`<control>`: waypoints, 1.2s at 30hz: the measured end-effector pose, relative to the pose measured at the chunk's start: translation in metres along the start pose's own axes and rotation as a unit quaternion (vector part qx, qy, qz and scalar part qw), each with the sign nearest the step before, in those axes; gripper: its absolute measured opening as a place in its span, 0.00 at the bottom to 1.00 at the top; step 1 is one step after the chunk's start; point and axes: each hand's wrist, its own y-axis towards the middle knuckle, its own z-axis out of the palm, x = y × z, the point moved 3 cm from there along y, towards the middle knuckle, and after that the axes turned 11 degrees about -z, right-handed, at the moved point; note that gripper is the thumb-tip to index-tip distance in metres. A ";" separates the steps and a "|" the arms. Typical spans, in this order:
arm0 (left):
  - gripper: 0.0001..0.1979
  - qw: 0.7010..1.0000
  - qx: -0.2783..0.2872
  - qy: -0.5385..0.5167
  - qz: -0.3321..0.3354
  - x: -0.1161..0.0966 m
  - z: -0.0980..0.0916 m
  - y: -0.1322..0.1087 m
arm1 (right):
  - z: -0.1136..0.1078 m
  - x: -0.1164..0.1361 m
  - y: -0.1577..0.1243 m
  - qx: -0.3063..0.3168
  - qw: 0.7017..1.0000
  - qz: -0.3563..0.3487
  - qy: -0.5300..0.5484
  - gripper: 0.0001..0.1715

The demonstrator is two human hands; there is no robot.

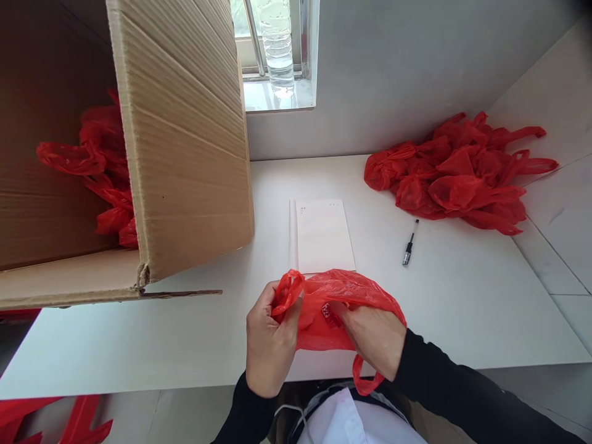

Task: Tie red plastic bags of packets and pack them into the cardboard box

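Note:
In the head view a red plastic bag [351, 287] is stretched between my two hands above the front of the white table. My left hand [272, 345] is closed around one of its loop handles, thumb toward me. My right hand [374, 336] reaches into the bag's mouth, with its fingertips hidden inside. Just by those fingers a small dark red thing with white marks [330, 314] shows; I cannot make out what it is. The bag's other handle loop [367, 376] hangs below my right wrist.
A large cardboard box [194, 154] on the left holds red plastic bags [108, 166]. A heap of red bags [462, 172] lies at the right by the wall. Between them are a white notebook [325, 237] and a pen [409, 243]. A clear bottle [278, 55] stands on the sill.

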 end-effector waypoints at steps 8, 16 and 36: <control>0.07 0.998 -0.008 -0.058 0.038 -0.010 0.012 0.005 | 0.004 -0.009 -0.002 0.089 0.993 0.027 -0.074 0.25; 0.12 0.997 0.015 -0.070 0.034 -0.012 0.012 0.002 | -0.009 -0.015 0.001 0.028 0.998 0.050 -0.008 0.19; 0.08 0.980 0.042 -0.188 0.047 -0.023 -0.004 -0.024 | -0.055 0.005 -0.057 -0.019 0.981 -0.186 0.054 0.32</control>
